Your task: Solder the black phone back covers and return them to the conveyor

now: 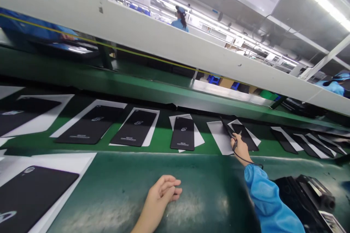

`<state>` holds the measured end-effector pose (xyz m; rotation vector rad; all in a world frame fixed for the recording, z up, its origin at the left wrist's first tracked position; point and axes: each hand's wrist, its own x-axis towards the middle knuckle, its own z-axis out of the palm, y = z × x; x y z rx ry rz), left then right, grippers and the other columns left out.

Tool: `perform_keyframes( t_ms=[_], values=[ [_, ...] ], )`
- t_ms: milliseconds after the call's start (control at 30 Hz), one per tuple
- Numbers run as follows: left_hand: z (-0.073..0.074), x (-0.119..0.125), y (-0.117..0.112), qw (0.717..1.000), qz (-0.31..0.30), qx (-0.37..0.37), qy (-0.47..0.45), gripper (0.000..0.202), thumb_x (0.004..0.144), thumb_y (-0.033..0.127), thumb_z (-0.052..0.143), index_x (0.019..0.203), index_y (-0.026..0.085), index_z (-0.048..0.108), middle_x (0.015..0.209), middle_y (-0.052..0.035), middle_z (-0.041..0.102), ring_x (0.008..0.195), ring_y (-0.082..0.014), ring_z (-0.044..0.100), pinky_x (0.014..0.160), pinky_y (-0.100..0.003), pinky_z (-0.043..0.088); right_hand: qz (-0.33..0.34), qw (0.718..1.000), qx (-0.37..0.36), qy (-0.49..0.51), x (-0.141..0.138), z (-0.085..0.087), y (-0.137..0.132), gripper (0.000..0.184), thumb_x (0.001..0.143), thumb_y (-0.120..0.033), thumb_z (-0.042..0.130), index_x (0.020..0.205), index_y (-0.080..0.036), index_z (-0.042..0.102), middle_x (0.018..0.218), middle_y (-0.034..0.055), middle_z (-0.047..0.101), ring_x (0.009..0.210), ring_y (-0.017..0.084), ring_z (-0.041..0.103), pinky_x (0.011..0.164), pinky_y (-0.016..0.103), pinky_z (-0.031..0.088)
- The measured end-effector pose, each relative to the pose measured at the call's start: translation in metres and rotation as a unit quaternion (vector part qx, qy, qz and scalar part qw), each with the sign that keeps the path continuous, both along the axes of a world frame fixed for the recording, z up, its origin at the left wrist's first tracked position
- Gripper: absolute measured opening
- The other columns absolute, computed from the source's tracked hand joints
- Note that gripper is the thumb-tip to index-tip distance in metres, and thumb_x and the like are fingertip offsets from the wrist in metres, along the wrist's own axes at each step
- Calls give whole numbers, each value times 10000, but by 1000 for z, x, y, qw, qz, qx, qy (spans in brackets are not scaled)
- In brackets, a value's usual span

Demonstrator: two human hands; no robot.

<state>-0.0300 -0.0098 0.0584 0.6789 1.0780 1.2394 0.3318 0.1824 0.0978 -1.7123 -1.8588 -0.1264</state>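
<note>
A corded black tool is gripped in the closed right hand, a black panel set just beside it, the left hand half-curled and unladen, more panels ranged beyond; work is judged under way, finished share indeterminable.

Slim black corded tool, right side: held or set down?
Held: the right hand's grip is closed on the slim black corded tool, its thin black cord trailing past the wrist.

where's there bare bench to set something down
Bare bench lies between the nearest white sheet and the left hand, and between that hand and the blue sleeve. Crowded: the belt around the right hand, and lower right, black equipment.
</note>
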Motion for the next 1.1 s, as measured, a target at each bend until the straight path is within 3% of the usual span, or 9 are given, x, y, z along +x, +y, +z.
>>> perform_keyframes(
  t_ms=[100, 233, 333, 433, 567, 700, 867, 1000, 1100],
  values=[
    [-2, 1, 1, 1000, 2, 4, -3, 462, 669, 563, 797, 898, 188, 654, 994, -127, 767, 805, -249, 737, 739, -366, 599, -7, 998, 63, 18, 9, 9, 4, 442, 937, -356, 392, 1212, -122, 648, 877, 121, 728, 722, 242, 697, 717, 345, 529],
    [-1, 3, 0, 1000, 9, 12, -13, 440, 675, 535, 808, 890, 190, 640, 972, -114, 765, 782, -236, 737, 714, -351, 594, -14, 985, 163, 60, 11, 30, 1, 430, 963, -378, 380, 1072, -105, 693, 930, 151, 726, 815, 264, 696, 806, 396, 534],
    [0, 4, -2, 999, 28, 19, -26, 451, 683, 521, 811, 928, 194, 620, 974, -116, 763, 780, -245, 740, 717, -365, 593, 6, 973, 210, 98, -1, 46, -17, 369, 969, -393, 439, 1039, -125, 683, 987, 138, 726, 890, 268, 699, 883, 412, 524],
    [1, 4, -4, 998, 49, 26, -29, 484, 705, 538, 792, 993, 198, 603, 980, -128, 762, 821, -274, 744, 772, -410, 590, 73, 971, 192, 125, -24, 48, -48, 251, 943, -379, 533, 967, -176, 679, 989, 84, 737, 894, 247, 710, 878, 365, 542],
    [7, 0, -5, 992, 111, 61, -24, 508, 754, 540, 752, 1109, 203, 616, 1099, -142, 745, 1060, -302, 696, 967, -432, 516, 227, 957, 102, 147, -66, 29, -91, 137, 950, -276, 547, 917, -211, 663, 942, 42, 741, 868, 199, 727, 812, 273, 575],
    [18, -2, -7, 994, 81, 70, -34, 440, 760, 473, 765, 1081, 188, 670, 1100, -125, 748, 1117, -303, 662, 986, -408, 489, 360, 921, 65, 133, -103, 12, -117, 178, 959, -161, 506, 987, -216, 673, 984, 54, 736, 895, 190, 730, 810, 268, 591],
    [21, 1, -11, 994, 71, 47, -65, 398, 769, 376, 767, 1095, 190, 636, 965, -85, 764, 951, -272, 711, 838, -368, 539, 366, 918, 134, 76, -118, 22, -123, 370, 932, -90, 538, 1256, -229, 651, 1128, 83, 716, 1050, 234, 692, 907, 355, 570],
    [20, 2, -11, 992, 75, 30, -98, 429, 762, 325, 774, 1132, 222, 583, 886, -50, 762, 870, -243, 726, 813, -352, 543, 377, 911, 127, 111, -114, 33, -126, 461, 954, -143, 533, 1404, -240, 550, 867, 33, 717, 815, 187, 711, 756, 306, 589],
    [21, 2, -10, 991, 73, 34, -108, 359, 756, 317, 778, 1046, 217, 592, 900, -52, 764, 869, -233, 726, 821, -340, 539, 375, 908, 111, 150, -113, 35, -131, 394, 965, -228, 541, 1354, -226, 605, 810, 32, 713, 706, 175, 693, 660, 290, 574]
  ],
)
